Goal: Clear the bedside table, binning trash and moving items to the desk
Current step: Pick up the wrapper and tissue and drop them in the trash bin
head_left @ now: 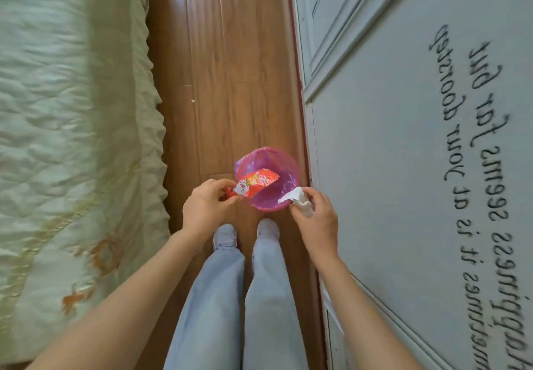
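A small pink bin lined with a purple bag stands on the wooden floor just ahead of my feet. My left hand grips a red and white snack wrapper, which sticks out over the bin's opening. My right hand holds a crumpled white tissue over the bin's right rim. Both pieces of trash are still in my fingers, above the bin.
A bed with a pale green quilted cover runs along the left. A grey wall with black lettering and panel mouldings fills the right. A narrow strip of wooden floor lies between them. My legs in blue jeans stand below the bin.
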The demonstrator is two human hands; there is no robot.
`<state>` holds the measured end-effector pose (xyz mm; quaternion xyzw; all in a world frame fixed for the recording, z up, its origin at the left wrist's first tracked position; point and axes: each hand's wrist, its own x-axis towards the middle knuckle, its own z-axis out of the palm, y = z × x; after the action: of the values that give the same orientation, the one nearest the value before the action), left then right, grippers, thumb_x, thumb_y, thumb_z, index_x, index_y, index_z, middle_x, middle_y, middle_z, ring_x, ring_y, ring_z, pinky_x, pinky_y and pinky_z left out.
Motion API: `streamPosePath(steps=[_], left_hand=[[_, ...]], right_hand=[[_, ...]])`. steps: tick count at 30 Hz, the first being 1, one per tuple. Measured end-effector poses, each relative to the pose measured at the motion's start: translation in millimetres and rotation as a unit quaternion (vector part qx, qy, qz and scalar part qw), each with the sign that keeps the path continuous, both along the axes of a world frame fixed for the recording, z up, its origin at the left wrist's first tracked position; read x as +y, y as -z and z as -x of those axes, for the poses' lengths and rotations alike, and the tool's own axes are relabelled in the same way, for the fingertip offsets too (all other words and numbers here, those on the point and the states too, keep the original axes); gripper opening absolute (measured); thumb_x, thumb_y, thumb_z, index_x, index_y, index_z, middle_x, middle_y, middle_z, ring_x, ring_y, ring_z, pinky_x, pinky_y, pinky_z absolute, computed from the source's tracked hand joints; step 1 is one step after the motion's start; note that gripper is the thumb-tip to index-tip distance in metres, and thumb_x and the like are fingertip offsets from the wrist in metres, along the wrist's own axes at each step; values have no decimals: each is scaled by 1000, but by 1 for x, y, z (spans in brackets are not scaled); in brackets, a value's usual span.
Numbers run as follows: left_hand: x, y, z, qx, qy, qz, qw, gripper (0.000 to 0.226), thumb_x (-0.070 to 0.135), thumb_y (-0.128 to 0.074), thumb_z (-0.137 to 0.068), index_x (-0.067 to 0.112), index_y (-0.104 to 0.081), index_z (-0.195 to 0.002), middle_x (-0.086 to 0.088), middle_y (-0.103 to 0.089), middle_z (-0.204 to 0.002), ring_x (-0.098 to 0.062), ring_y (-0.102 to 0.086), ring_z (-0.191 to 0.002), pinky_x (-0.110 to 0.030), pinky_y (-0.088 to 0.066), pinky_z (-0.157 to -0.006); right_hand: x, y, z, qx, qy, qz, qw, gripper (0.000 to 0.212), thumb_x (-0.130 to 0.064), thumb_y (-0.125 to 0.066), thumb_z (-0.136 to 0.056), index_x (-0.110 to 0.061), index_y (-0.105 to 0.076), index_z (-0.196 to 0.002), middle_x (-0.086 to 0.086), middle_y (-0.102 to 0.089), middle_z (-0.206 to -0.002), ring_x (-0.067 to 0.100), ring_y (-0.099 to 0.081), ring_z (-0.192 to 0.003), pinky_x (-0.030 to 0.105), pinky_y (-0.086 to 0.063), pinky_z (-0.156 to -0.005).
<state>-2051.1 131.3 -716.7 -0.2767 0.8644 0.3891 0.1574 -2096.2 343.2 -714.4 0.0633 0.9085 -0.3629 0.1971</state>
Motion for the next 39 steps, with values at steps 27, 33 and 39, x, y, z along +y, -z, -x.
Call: streamPosePath(steps=[27, 33, 39], left_hand=[[17, 219, 40, 50, 171, 171, 969, 43, 21, -63, -80, 3, -58, -119, -19, -59, -123, -38, -52, -115, -47, -48, -89], [0, 211, 34, 27, 163, 223, 961, 41, 22, -54, -85, 5, -56, -122, -17, -58, -127, -36, -50, -121, -45, -42, -97], [-6, 158, 45, 28, 138, 222, 965, 40, 20, -57, -85, 3, -56, -121, -18, -58, -126, -37, -50, -121, -49, -42, -97]], right_hand=[[-18, 245, 62, -104, -99, -135, 980, 38, -27, -66, -85, -18, -57, -121, 2, -57, -115, 15, -53, -93, 27, -38, -72], [-41, 255, 73, -207, -203, -221, 931, 60, -39, -57, -89, -14, -37, -141, 12, -39, -143, 30, -31, -134, 43, -32, -109], [-57, 182, 80, -89, -220, -184, 954, 47, -30, -43, -98, -13, -39, -141, 11, -34, -150, 25, -22, -142, 45, -29, -114]])
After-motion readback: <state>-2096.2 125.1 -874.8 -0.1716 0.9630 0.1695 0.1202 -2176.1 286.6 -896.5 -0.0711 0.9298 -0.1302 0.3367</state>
